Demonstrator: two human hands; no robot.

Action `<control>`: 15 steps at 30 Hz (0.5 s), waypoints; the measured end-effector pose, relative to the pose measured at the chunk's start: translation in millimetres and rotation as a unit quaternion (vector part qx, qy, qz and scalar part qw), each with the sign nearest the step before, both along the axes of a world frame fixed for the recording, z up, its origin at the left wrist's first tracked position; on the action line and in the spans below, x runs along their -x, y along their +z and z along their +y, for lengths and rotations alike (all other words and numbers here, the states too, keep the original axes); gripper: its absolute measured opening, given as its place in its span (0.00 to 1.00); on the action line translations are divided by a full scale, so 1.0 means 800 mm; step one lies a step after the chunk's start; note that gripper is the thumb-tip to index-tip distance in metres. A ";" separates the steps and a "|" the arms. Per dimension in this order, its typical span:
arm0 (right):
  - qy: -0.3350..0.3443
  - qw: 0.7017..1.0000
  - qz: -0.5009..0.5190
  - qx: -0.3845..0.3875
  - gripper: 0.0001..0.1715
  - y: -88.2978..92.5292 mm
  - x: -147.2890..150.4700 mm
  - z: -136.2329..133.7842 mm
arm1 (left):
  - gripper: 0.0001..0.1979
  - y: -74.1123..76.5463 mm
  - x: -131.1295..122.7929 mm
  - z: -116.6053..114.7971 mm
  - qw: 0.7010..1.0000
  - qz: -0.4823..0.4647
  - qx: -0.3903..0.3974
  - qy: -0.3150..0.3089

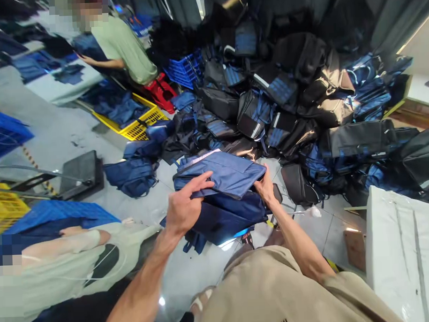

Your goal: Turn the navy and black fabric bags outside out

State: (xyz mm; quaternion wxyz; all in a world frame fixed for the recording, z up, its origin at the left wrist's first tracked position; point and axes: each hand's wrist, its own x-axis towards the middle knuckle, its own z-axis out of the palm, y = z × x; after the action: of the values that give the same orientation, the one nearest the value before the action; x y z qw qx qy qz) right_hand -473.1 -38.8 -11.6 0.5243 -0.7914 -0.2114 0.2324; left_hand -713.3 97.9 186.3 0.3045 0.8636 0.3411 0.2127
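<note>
A blue backpack [232,174] with dark-edged seams is held up in front of my body, its flat panel facing upward. My left hand [184,204] grips its near left edge, with fingers lying over the fabric. At the right corner, my right hand [266,185] is closed on the edge, some of its fingers hidden beneath. Darker navy fabric [220,219] hangs just under the panel; whether it belongs to the same bag I cannot tell.
A large heap of black and blue backpacks [282,90] covers the floor ahead. Yellow crate [139,128] and blue crate [185,70] stand beyond. One co-worker [122,47] is at a table; another [73,250] sits close on my left. A white-wrapped block [404,253] stands right.
</note>
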 end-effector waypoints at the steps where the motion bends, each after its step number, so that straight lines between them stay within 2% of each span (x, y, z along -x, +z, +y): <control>1: -0.010 1.000 0.001 0.002 0.36 0.013 0.000 -0.002 | 0.38 0.005 0.004 0.007 1.000 -0.015 -0.003 -0.004; 3: 0.000 0.999 -0.022 -0.023 0.27 0.043 -0.004 -0.008 | 0.33 0.006 0.012 0.035 0.998 -0.055 -0.014 0.012; 5: 0.041 0.996 -0.060 -0.060 0.22 0.079 -0.009 -0.016 | 0.26 -0.003 0.017 0.076 0.993 -0.100 -0.034 0.058; 7: 0.076 0.990 -0.100 -0.062 0.20 0.119 -0.011 -0.026 | 0.20 -0.020 0.016 0.114 0.983 -0.133 -0.037 0.121; 9: 0.075 0.988 -0.131 -0.037 0.19 0.154 -0.009 -0.035 | 0.23 -0.044 0.011 0.127 0.976 -0.129 -0.011 0.174; 10: 0.061 0.988 -0.139 -0.025 0.19 0.166 -0.008 -0.041 | 0.27 -0.057 0.010 0.119 0.975 -0.118 0.003 0.190; 12: 0.013 0.990 -0.138 -0.018 0.20 0.179 -0.007 -0.052 | 0.32 -0.084 0.009 0.075 0.976 -0.099 0.009 0.192; 15: -0.049 0.990 -0.129 -0.015 0.21 0.178 -0.009 -0.073 | 0.24 -0.124 0.009 -0.036 0.985 -0.117 -0.036 0.124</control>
State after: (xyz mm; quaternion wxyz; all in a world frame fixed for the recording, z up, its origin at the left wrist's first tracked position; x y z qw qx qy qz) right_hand -465.5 -97.4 130.4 0.5150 -0.8164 -0.2416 0.0995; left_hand -720.6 69.2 87.3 0.2821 0.7941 0.3996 0.3609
